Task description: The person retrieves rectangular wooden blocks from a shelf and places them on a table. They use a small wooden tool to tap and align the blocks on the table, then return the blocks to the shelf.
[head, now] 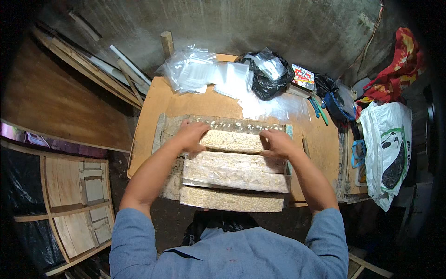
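Note:
Between my two hands lies a long block of pale, grainy material [231,141], seemingly wrapped in clear plastic. My left hand [193,136] grips its left end, and my right hand [275,143] grips its right end with thumb and fingers. Just nearer to me are more wrapped long blocks [237,179] side by side, the nearest [231,199] at the table's front edge. Beyond the held block, a weathered board [223,122] carries a row of small whitish crumbs. What the blocks are made of cannot be told.
Clear plastic bags [191,69] and a black plastic bag [268,78] lie along the back of the wooden table [150,111]. A printed box [302,77] and green-handled tool [320,111] are at the back right. A white sack [386,150] stands right; wooden panels [66,94] lean left.

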Tool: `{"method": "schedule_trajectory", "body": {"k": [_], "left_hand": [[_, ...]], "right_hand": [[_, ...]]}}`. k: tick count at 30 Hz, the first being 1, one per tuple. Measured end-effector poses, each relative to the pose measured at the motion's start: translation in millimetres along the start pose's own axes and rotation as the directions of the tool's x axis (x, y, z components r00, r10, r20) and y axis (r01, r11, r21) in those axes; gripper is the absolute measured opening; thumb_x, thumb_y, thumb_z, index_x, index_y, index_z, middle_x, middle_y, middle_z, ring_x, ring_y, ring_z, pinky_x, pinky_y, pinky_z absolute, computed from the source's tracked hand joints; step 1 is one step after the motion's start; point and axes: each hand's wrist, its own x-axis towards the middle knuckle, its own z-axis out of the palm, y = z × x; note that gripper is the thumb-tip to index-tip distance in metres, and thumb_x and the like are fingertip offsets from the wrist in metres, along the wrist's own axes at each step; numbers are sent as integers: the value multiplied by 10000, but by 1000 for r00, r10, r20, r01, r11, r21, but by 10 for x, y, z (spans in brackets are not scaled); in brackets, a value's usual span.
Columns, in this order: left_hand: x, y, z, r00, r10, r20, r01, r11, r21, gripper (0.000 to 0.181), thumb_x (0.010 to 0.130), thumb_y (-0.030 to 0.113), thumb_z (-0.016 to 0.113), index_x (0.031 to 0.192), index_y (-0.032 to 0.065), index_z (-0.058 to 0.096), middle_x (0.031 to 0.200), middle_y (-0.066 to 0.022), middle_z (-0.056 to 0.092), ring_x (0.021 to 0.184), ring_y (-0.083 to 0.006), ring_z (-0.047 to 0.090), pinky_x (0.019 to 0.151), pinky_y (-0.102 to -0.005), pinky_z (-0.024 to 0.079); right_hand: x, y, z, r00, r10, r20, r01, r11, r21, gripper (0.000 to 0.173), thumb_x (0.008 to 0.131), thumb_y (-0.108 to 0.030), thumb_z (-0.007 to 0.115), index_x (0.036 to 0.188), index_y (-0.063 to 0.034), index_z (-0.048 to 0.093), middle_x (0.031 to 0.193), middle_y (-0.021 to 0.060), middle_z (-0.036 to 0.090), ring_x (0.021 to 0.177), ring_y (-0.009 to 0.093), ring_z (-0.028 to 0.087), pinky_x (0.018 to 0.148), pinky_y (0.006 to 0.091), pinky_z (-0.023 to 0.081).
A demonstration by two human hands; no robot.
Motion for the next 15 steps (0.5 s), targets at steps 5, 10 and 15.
{"method": "schedule_trajectory", "body": {"k": [5,10,15], "left_hand": [[-313,-240,-116,990,-9,-138,-8,992,-124,810,660,357,831,1367,137,503,1338,-115,556,1253,-299,505,1065,-489,298],[-885,151,-40,979,134,-150,-163,967,-195,858,621,429,854,1350,130,516,1297,-147,535,1253,-337,467,1049,-481,322],[-996,331,279,985,142,-101,-160,966,-205,896,552,393,908,1320,131,529,1275,-137,509,1233,-332,444,1005,-488,336]], "right_hand": [[-461,-26,-138,961,-49,-272,72,995,75,613,705,-248,790,1235,-36,564,1116,185,597,1065,375,566,913,448,469],[-1066,-460,61,981,-149,-123,169,970,175,749,661,-279,838,1309,-81,518,1089,182,590,1046,381,552,922,469,450],[-1172,-517,264,997,-74,20,72,994,76,866,598,-218,886,1344,-109,458,1098,181,597,1059,392,560,942,470,438]]}}
